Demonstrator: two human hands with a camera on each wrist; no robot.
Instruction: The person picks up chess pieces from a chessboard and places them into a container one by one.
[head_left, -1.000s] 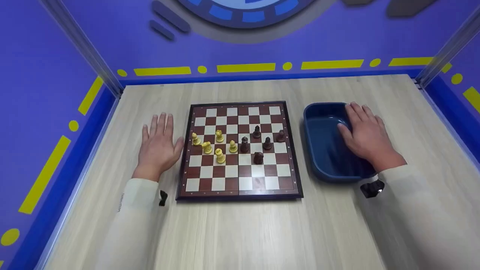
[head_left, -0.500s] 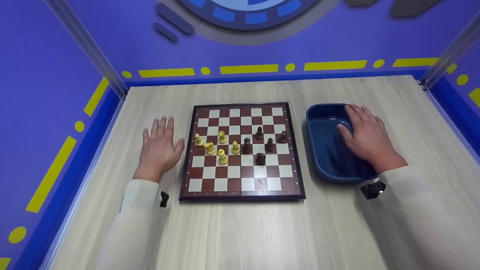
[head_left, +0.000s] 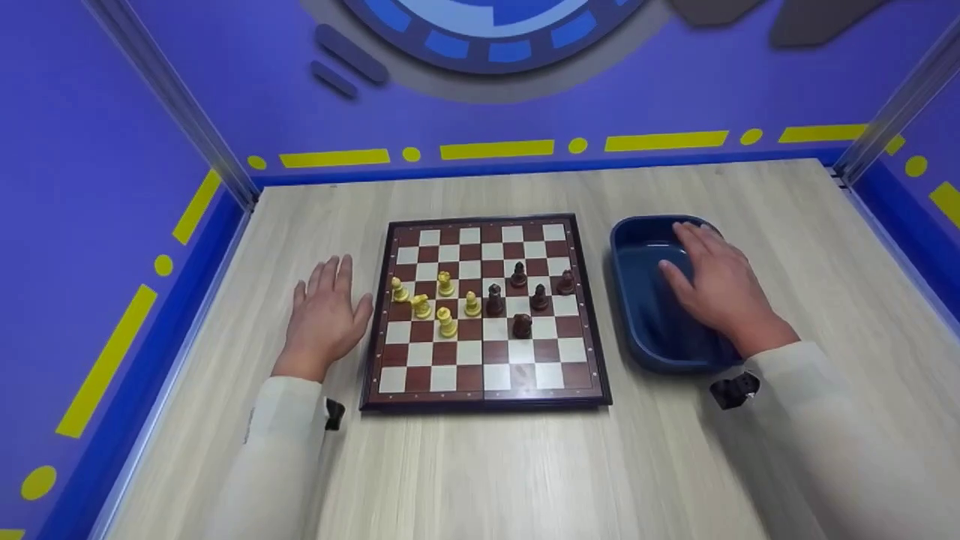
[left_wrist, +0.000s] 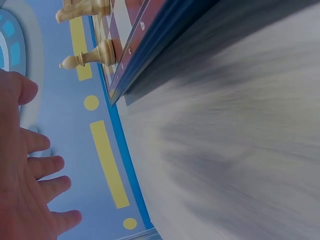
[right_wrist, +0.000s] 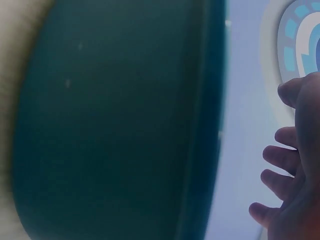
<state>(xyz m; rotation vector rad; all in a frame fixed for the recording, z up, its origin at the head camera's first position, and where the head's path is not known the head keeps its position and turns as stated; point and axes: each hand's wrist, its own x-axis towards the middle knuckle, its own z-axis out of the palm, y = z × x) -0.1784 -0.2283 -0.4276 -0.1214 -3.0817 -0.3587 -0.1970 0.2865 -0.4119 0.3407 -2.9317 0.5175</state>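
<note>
A brown-and-white chessboard (head_left: 480, 405) lies between the two hands. Several cream chess pieces stand on its left half, among them a knight (head_left: 421, 306) and a pawn (head_left: 472, 304). Dark pieces stand on the right half, including a dark knight (head_left: 522, 325). Beside the board's left edge is my left hand (head_left: 322, 322), fingers straight, holding nothing; the left wrist view shows a cream piece (left_wrist: 90, 56) beyond its thumb. My right hand (head_left: 724, 289) extends over the right part of a deep blue tray (head_left: 637, 330), fingers extended, and hides part of its rim.
Everything stands on a light wooden table (head_left: 480, 480). A blue wall (head_left: 480, 112) with yellow marks rises behind it, and another side wall (head_left: 67, 225) stands at left. A dark wrist device (head_left: 735, 390) sits under the right sleeve.
The right hand has shifted left, further over the blue tray. The left hand stays beside the board, and the pieces keep their squares. The head view has tilted slightly upward.
</note>
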